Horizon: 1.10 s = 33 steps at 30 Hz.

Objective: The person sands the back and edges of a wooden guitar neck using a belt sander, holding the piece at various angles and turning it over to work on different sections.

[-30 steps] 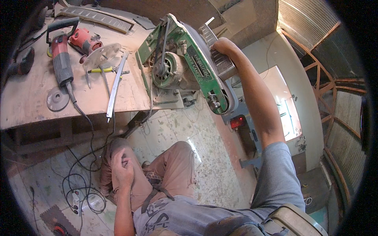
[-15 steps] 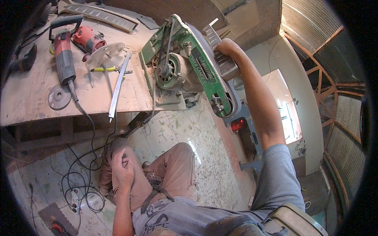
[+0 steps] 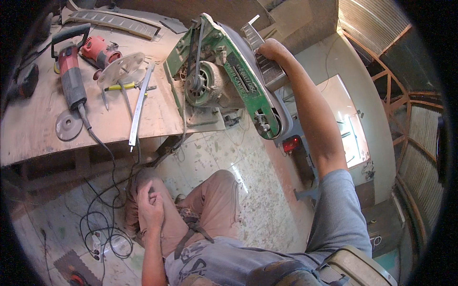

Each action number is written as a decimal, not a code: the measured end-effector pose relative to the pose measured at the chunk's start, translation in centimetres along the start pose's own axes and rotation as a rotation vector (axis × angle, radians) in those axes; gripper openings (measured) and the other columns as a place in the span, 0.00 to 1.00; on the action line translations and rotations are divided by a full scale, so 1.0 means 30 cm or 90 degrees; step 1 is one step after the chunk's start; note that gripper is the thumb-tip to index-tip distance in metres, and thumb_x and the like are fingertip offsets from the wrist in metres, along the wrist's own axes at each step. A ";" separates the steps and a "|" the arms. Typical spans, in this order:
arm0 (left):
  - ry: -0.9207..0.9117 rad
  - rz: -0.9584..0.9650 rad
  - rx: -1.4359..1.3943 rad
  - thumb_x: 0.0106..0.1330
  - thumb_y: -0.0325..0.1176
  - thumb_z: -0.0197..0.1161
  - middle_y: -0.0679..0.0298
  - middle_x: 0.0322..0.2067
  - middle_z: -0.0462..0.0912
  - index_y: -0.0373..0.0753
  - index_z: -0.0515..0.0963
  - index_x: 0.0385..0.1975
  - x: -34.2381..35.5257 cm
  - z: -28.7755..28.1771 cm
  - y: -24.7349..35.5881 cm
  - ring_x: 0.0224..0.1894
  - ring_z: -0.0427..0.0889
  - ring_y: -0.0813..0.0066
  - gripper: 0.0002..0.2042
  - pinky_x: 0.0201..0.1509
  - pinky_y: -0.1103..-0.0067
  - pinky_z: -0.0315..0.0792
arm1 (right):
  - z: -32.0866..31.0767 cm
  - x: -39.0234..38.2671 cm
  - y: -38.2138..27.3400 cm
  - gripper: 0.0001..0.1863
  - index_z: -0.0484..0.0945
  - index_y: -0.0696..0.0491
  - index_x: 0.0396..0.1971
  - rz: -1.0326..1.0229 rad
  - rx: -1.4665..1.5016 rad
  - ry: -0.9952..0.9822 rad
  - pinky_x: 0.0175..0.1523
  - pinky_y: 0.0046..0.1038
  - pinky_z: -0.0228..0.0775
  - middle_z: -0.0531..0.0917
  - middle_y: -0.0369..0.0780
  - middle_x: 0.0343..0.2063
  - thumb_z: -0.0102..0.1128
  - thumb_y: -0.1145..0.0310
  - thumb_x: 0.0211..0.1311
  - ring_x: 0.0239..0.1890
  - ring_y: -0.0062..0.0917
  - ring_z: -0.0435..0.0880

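Note:
My right hand [image 3: 273, 49] reaches up to the far side of a green belt sander [image 3: 238, 71], its fingers bent round a grey slatted piece [image 3: 252, 33] that lies along the belt. One end of that piece sticks out above the hand; the fingertips are hidden. A dark block-like part [image 3: 274, 76] shows under the wrist beside the belt. My left hand [image 3: 151, 202] rests on my left thigh, fingers loosely bent and apart, holding nothing.
On the wooden table [image 3: 38, 138] lie a red-and-black angle grinder [image 3: 72, 76], a red router-like tool [image 3: 102, 52] with a clear round base, yellow-handled pliers [image 3: 114, 87], a metal strip [image 3: 141, 107] and a longer slatted piece [image 3: 112, 23]. Cables [image 3: 107, 233] coil on the floor.
The view has shifted slightly. My right hand stays at the slatted piece by the sander, and my left hand still rests on my thigh.

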<state>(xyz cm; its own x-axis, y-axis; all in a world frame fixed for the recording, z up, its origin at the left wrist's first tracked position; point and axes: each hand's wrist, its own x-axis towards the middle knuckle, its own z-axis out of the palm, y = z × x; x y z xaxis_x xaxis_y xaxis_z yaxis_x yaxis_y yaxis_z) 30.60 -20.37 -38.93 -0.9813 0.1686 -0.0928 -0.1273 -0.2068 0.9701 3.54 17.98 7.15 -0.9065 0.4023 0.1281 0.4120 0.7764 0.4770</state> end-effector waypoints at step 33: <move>-0.009 -0.042 -0.029 0.66 0.18 0.60 0.56 0.57 0.73 0.32 0.73 0.63 0.000 -0.004 0.017 0.44 0.82 0.74 0.24 0.48 0.80 0.80 | -0.028 -0.082 -0.001 0.22 0.87 0.61 0.45 0.029 0.028 0.013 0.59 0.44 0.77 0.87 0.54 0.49 0.59 0.61 0.58 0.55 0.49 0.86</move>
<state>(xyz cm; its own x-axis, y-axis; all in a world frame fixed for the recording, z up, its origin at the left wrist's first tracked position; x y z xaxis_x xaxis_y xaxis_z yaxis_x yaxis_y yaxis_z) 30.53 -20.59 -38.47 -0.9683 0.1971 -0.1532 -0.1988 -0.2379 0.9507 5.67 16.55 7.55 -0.8882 0.4284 0.1662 0.4561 0.7779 0.4323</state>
